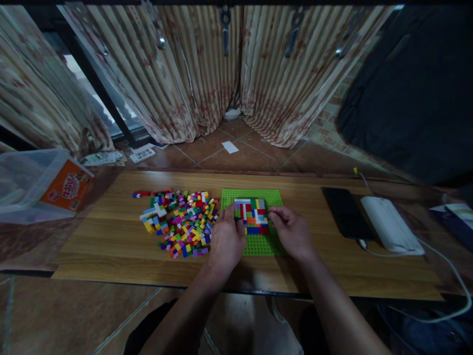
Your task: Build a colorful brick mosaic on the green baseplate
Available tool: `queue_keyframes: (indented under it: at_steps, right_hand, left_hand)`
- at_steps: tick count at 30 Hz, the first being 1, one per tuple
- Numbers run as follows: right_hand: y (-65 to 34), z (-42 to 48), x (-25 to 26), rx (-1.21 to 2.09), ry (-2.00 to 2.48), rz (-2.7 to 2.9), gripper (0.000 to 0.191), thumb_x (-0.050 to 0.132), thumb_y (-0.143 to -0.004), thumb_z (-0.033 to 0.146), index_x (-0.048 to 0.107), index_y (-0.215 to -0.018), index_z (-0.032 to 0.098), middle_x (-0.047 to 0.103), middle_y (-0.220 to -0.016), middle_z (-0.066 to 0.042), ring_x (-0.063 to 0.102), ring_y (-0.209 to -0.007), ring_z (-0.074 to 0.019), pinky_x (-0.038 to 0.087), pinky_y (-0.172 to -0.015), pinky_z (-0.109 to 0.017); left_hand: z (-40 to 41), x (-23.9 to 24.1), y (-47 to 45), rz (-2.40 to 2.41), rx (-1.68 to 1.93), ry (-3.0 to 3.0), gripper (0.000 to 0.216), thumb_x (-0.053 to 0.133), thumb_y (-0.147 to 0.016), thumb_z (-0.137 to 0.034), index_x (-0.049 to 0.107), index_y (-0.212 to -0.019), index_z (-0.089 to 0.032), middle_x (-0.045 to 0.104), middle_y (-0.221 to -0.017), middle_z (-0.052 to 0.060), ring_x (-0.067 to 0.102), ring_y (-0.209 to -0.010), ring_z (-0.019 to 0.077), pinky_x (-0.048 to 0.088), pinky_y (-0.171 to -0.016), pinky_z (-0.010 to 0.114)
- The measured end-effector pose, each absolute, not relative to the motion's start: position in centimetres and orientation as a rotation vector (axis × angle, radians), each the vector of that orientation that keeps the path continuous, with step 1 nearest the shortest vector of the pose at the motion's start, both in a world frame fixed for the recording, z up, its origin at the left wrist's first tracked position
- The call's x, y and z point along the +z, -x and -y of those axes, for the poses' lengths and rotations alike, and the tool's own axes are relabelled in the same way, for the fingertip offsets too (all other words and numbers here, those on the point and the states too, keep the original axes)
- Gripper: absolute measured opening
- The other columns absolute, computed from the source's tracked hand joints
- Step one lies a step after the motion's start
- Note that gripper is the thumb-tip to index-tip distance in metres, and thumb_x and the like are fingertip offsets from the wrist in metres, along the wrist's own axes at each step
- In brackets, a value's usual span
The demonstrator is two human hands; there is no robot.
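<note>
A low block of mixed-colour toy bricks (253, 217) sits on a green studded baseplate (264, 246). My left hand (227, 241) lies along the block's left side, fingers stretched forward and the thumb close to its edge, covering part of the block and plate. At the right edge of the block, my right hand (293, 231) has thumb and index finger pinched together; whatever is between them is too small or hidden to make out. Left of the plate spreads a heap of loose toy bricks (190, 222) in many colours, several of them joined in clumps.
A black phone (347, 212) with a cable plugged in lies on the wooden table (111, 241), next to a white power bank (391, 224). At far left stands a clear plastic tub (29, 187) with an orange label. Curtains (192, 74) hang beyond the table.
</note>
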State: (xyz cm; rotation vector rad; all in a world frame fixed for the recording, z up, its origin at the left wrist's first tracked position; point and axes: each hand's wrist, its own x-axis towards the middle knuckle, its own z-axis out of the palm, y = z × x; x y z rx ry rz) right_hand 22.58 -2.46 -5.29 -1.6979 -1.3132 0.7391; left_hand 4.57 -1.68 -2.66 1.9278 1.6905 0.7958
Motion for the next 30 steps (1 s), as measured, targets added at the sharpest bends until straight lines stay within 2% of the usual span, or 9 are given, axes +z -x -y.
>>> queue_keyframes:
  at_steps: [4, 10, 13, 16, 18, 22, 24, 26, 30]
  right_hand:
    - [-22.3, 2.7, -5.2, 0.758, 1.699, 1.321, 0.031, 0.055, -0.086, 0.041, 0.068, -0.104, 0.019, 0.074, -0.098, -0.009, 0.07, -0.081, -0.0221, 0.053, -0.075, -0.038]
    - [-23.4, 3.1, -5.6, 0.724, 1.75, 1.208, 0.034, 0.057, -0.084, 0.043, 0.068, -0.105, 0.018, 0.074, -0.081, -0.007, 0.071, -0.074, -0.0234, 0.056, -0.069, -0.039]
    - [-24.2, 3.0, -6.2, 0.683, 1.773, 1.205, 0.035, 0.059, -0.083, 0.045, 0.069, -0.104, 0.019, 0.075, -0.085, -0.008, 0.071, -0.077, -0.0244, 0.057, -0.07, -0.04]
    - [-24.7, 2.9, -6.5, 0.654, 1.794, 1.235, 0.036, 0.058, -0.084, 0.046, 0.069, -0.105, 0.019, 0.075, -0.088, -0.009, 0.071, -0.078, -0.0248, 0.057, -0.071, -0.04]
    - [-24.7, 3.1, -6.2, 0.588, 1.811, 1.26, 0.037, 0.058, -0.085, 0.047, 0.069, -0.105, 0.018, 0.075, -0.088, -0.01, 0.071, -0.077, -0.0252, 0.056, -0.071, -0.04]
    - [-23.2, 3.7, -4.4, 0.258, 1.846, 1.309, 0.037, 0.056, -0.087, 0.049, 0.07, -0.103, 0.018, 0.074, -0.088, -0.011, 0.07, -0.078, -0.0269, 0.053, -0.072, -0.039]
    - [-21.5, 4.3, -3.5, 0.202, 1.742, 1.334, 0.034, 0.055, -0.089, 0.047, 0.071, -0.099, 0.019, 0.074, -0.09, -0.01, 0.069, -0.078, -0.0244, 0.053, -0.072, -0.036]
    - [-19.5, 4.8, -3.0, 0.231, 1.609, 1.434, 0.027, 0.055, -0.091, 0.043, 0.071, -0.094, 0.022, 0.074, -0.092, -0.007, 0.068, -0.079, -0.022, 0.053, -0.074, -0.034]
    - [-15.3, 5.6, -3.4, 0.435, 1.379, 1.771, 0.018, 0.054, -0.093, 0.033, 0.069, -0.097, 0.024, 0.073, -0.095, -0.006, 0.068, -0.087, -0.0206, 0.052, -0.08, -0.033]
  left_hand:
    - [1.5, -2.8, -4.7, -1.651, 0.807, -1.851, 0.043, 0.049, -0.085, -0.011, 0.057, -0.127, -0.014, 0.069, -0.116, 0.016, 0.067, -0.106, 0.0269, 0.052, -0.096, 0.043]
    - [1.6, -3.2, -5.3, -1.483, 0.85, -1.807, 0.048, 0.049, -0.083, -0.008, 0.058, -0.129, -0.017, 0.072, -0.109, 0.012, 0.07, -0.093, 0.0224, 0.055, -0.089, 0.037]
    - [1.5, -3.6, -5.4, -1.392, 0.897, -1.714, 0.051, 0.05, -0.082, -0.007, 0.057, -0.131, -0.02, 0.073, -0.111, 0.009, 0.071, -0.092, 0.0207, 0.056, -0.087, 0.034]
    - [1.2, -3.8, -5.1, -1.371, 0.921, -1.604, 0.052, 0.052, -0.081, -0.007, 0.056, -0.132, -0.016, 0.071, -0.116, 0.011, 0.071, -0.093, 0.0202, 0.057, -0.087, 0.033]
    - [1.0, -3.7, -4.6, -1.373, 0.952, -1.563, 0.049, 0.053, -0.081, -0.007, 0.057, -0.129, -0.014, 0.071, -0.115, 0.012, 0.071, -0.094, 0.0209, 0.056, -0.088, 0.035]
    - [0.2, -2.8, -2.4, -1.363, 1.134, -1.515, 0.04, 0.052, -0.084, -0.01, 0.061, -0.123, -0.014, 0.073, -0.11, 0.011, 0.07, -0.097, 0.0213, 0.055, -0.089, 0.035]
    - [-0.6, -2.2, -0.7, -1.362, 1.263, -1.46, 0.037, 0.053, -0.085, -0.014, 0.062, -0.12, -0.012, 0.073, -0.109, 0.011, 0.069, -0.097, 0.021, 0.055, -0.089, 0.034]
    - [-1.4, -1.8, 1.0, -1.385, 1.388, -1.332, 0.034, 0.056, -0.084, -0.016, 0.063, -0.116, -0.012, 0.073, -0.106, 0.011, 0.069, -0.095, 0.0205, 0.055, -0.085, 0.033]
    - [-2.4, -1.1, 3.7, -1.382, 1.559, -1.027, 0.031, 0.061, -0.078, -0.018, 0.064, -0.108, -0.01, 0.073, -0.093, 0.007, 0.068, -0.08, 0.0156, 0.054, -0.073, 0.027]
